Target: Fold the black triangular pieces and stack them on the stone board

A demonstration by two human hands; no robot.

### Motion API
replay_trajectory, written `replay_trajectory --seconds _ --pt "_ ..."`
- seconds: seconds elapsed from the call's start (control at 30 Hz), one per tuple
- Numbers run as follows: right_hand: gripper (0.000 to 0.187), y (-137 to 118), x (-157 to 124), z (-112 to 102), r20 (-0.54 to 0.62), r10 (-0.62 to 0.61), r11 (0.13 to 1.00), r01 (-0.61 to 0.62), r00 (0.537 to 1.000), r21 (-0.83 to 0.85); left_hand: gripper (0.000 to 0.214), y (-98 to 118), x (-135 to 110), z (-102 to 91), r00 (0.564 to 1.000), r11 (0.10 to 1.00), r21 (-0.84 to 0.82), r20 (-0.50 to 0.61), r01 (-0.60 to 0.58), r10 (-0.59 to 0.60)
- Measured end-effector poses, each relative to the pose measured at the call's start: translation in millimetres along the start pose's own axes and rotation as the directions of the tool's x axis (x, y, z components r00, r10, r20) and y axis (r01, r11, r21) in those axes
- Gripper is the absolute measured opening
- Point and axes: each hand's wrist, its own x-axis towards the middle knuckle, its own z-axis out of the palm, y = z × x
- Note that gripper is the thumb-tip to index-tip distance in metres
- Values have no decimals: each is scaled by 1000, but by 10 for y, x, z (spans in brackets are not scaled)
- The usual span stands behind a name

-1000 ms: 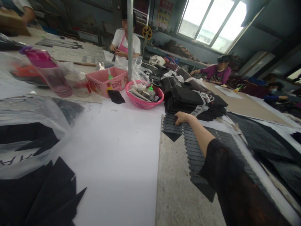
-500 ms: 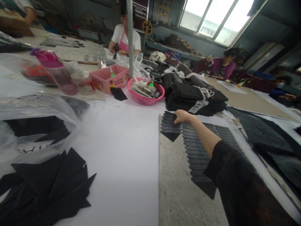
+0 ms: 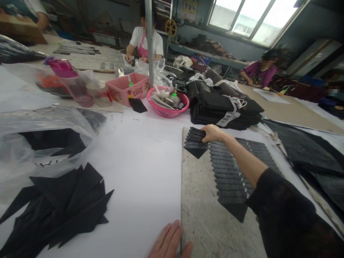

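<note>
My right hand (image 3: 213,133) reaches forward, its fingers closed on the right side of a short row of overlapping dark fabric pieces (image 3: 195,140) at the far left corner of a grey board (image 3: 199,200). The front piece of that row shows a black pointed tip. Beside it on the board lies a longer overlapped row of dark pieces (image 3: 227,173), partly covered by my right forearm. My left hand (image 3: 170,240) rests at the board's left edge, fingers stretched out, holding nothing visible. To its left, loose black fabric pieces (image 3: 61,204) lie in a fanned heap on the white surface.
A clear plastic bag (image 3: 88,143) holds more black pieces. Farther back are a pink bottle (image 3: 68,82), a pink box (image 3: 120,94), a pink basin (image 3: 161,109) and tied black stacks (image 3: 212,111). A metal post (image 3: 149,43) rises behind. Other people sit across the tables.
My left hand has come into view at the bottom, by the board's edge. My right hand stays at the short row. The whole view has shifted slightly.
</note>
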Motion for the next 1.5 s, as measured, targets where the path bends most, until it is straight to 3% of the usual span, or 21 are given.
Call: replay_trajectory --seconds 0.1,0.23,0.33,0.43,0.53,0.6,0.67,0.73,0.77,0.83,0.9,0.97,1.03,1.17,1.27,1.37,1.5 --pt "25 -57 -139 -36 -34 -20 998 22 999 64 35 -17 95 -63 999 999 -10 26 -36 36" --pt "25 -193 -385 -195 10 -98 972 93 995 213 43 -76 170 -108 992 997 -20 107 -70 72" --pt "28 -330 -658 -375 57 -170 941 145 984 305 61 -114 215 -148 968 993 -104 236 -61 84" --pt "37 -489 -1038 -459 87 -235 868 169 968 467 89 -138 264 -213 952 961 -273 303 45 42" --pt "49 -682 -1486 -290 131 -303 637 98 944 765 89 -188 355 -352 950 849 -495 310 185 -26" --pt "56 -823 -1777 -19 228 -352 505 -21 908 863 61 -238 424 -489 927 695 -638 358 331 -113" --pt "60 -949 -2027 331 307 -355 433 -136 883 891 32 -273 461 -628 855 541 -664 439 516 -276" --pt "70 -1044 -2221 680 389 -302 476 -215 870 852 19 -253 438 -731 812 545 -602 425 583 -399" --pt "76 -1079 -2295 829 404 -249 535 -223 880 815 16 -215 408 -759 825 605 -561 380 565 -418" --pt "86 -1137 -2406 1043 347 -145 680 -162 926 715 12 -83 327 -756 903 767 -477 256 429 -345" --pt "94 -1190 -2479 1142 268 -80 757 -116 960 643 15 92 247 -672 974 886 -409 144 217 -172" --pt "100 -1241 -2532 1163 206 -36 787 -99 978 609 21 261 183 -532 997 933 -357 70 51 -28" --pt "101 -1279 -2579 1153 153 -5 815 -85 988 574 24 383 131 -381 1000 952 -306 4 -16 18" --pt "90 -1237 -2654 1130 57 -74 826 30 996 562 25 464 56 -189 999 965 -261 30 -5 14" --pt "63 -1057 -2610 1095 3 -156 791 123 988 600 26 460 31 -142 1000 968 -252 6 -22 24" --pt "37 -788 -2346 1000 -48 -42 833 61 998 550 22 432 43 -130 997 967 -253 -77 -43 24" --pt "36 -456 -1643 781 -147 116 920 -51 982 387 28 338 80 -182 994 941 -325 -81 -94 71"
